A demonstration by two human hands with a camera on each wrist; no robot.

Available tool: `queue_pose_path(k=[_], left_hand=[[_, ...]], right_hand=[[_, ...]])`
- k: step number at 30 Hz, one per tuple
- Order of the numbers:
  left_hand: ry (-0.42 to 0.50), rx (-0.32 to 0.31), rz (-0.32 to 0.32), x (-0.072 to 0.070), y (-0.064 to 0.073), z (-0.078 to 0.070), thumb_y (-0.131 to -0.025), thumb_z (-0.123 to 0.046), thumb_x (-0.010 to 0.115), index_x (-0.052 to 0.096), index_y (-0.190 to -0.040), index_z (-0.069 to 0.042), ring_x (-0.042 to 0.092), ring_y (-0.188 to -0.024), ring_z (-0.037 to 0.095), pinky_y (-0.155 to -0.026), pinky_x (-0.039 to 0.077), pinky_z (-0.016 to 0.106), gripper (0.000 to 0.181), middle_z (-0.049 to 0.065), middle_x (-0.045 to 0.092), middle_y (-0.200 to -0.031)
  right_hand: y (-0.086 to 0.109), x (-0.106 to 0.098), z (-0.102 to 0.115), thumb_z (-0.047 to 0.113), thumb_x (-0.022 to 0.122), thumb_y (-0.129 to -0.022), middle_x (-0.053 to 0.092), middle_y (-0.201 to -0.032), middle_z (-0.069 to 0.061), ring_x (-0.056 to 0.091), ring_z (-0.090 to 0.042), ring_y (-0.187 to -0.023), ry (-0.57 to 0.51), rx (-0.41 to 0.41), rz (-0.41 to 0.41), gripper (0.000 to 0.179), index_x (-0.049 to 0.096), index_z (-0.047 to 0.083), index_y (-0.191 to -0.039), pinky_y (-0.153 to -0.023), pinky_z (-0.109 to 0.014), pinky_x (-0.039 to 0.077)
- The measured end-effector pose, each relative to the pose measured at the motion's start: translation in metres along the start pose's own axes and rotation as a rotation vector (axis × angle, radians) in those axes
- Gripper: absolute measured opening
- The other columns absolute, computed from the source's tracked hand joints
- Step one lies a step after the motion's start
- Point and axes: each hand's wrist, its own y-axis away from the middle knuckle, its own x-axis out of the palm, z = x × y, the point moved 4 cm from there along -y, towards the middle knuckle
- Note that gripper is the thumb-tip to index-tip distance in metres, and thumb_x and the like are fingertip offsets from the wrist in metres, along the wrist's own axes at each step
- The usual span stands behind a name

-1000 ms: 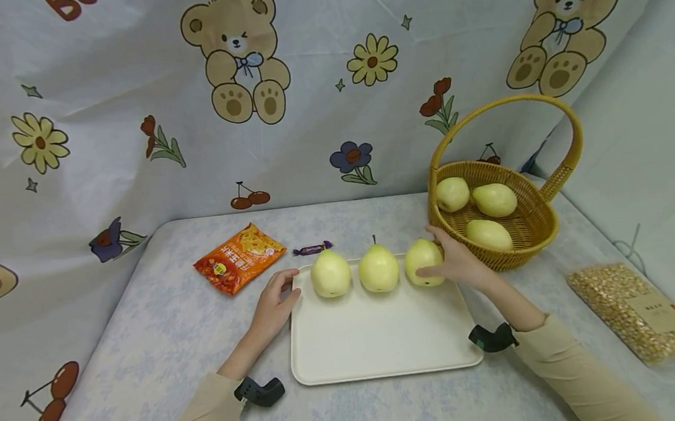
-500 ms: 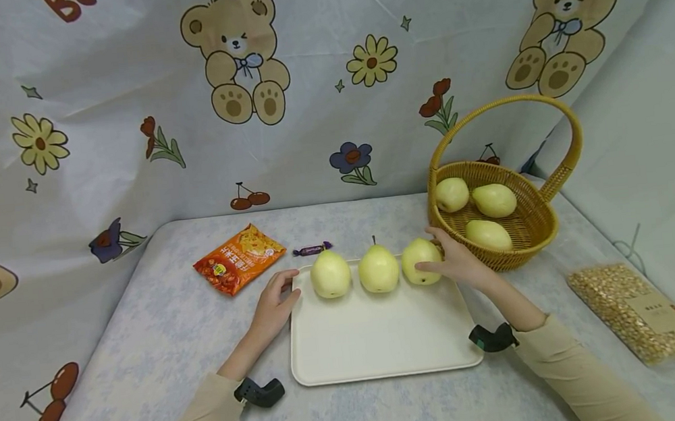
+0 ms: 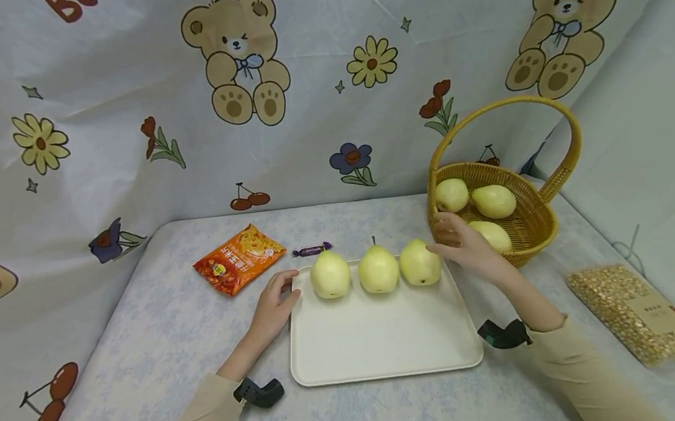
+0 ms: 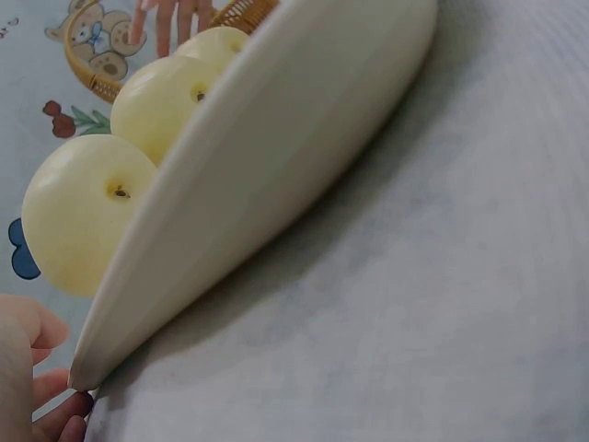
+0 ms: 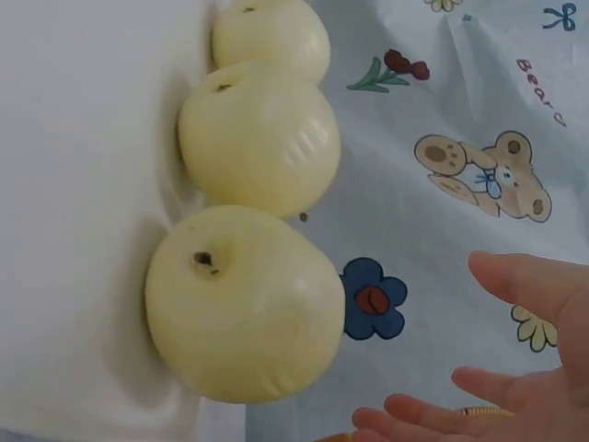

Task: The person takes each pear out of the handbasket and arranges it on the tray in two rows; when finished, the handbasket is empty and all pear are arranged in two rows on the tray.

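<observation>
Three yellow-green pears stand in a row along the back of the white tray (image 3: 383,341): a left pear (image 3: 330,274), a middle pear (image 3: 378,269) and a right pear (image 3: 420,263). My left hand (image 3: 273,305) holds the tray by its back left corner; in the left wrist view its fingers (image 4: 53,385) bend about the rim. Just right of the right pear, my right hand (image 3: 469,246) is raised with spread fingers and holds nothing. It overlaps the wicker basket (image 3: 527,250) in the head view. More pears (image 3: 494,201) lie inside that basket.
An orange snack bag (image 3: 240,259) and a purple wrapped candy (image 3: 312,249) lie behind the tray to the left. At the right edge is a bag of pale kernels (image 3: 637,310). The basket's tall handle (image 3: 571,140) arches above the back right of the table.
The right pear has shifted slightly left towards the middle pear. My right hand has let go of it and drawn back right, towards the basket. My left hand has stayed at the tray.
</observation>
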Motion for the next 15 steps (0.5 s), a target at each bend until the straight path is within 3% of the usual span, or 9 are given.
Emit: queue_pose_path(k=[7,11,13,15], left_hand=[[0.002,0.003,0.004,0.000,0.000,0.002,-0.095,-0.014,0.055,0.052,-0.131,-0.008,0.053,-0.122,0.028,-0.108,0.041,0.047,0.037,0.012,0.054,-0.131],[-0.003,0.009,-0.001,-0.001,0.000,0.003,-0.095,-0.014,0.055,0.053,-0.130,-0.009,0.054,-0.121,0.028,-0.107,0.041,0.047,0.036,0.011,0.055,-0.130],[-0.005,0.014,-0.006,0.000,0.000,0.003,-0.094,-0.014,0.056,0.053,-0.130,-0.008,0.054,-0.120,0.028,-0.107,0.041,0.047,0.036,0.012,0.055,-0.129],[-0.004,0.019,-0.008,0.000,0.001,0.002,-0.094,-0.014,0.056,0.053,-0.130,-0.007,0.054,-0.119,0.029,-0.106,0.041,0.048,0.037,0.012,0.056,-0.128]], right_hand=[[0.002,-0.037,-0.004,0.034,0.053,-0.097,0.044,-0.140,-0.024,0.048,-0.037,-0.125,0.002,-0.005,-0.174,0.063,0.030,0.004,-0.147,-0.098,-0.048,0.046],[0.002,-0.056,-0.013,0.039,0.051,-0.096,0.048,-0.136,-0.021,0.053,-0.013,-0.112,0.021,0.026,-0.244,0.060,0.036,0.005,-0.143,-0.094,-0.033,0.047],[0.003,-0.064,-0.018,0.041,0.051,-0.096,0.049,-0.134,-0.021,0.052,-0.006,-0.107,0.032,0.033,-0.270,0.060,0.038,0.004,-0.141,-0.094,-0.034,0.047],[0.003,-0.071,-0.024,0.042,0.051,-0.096,0.050,-0.134,-0.022,0.052,-0.009,-0.107,0.042,0.039,-0.283,0.061,0.038,0.004,-0.142,-0.097,-0.041,0.046]])
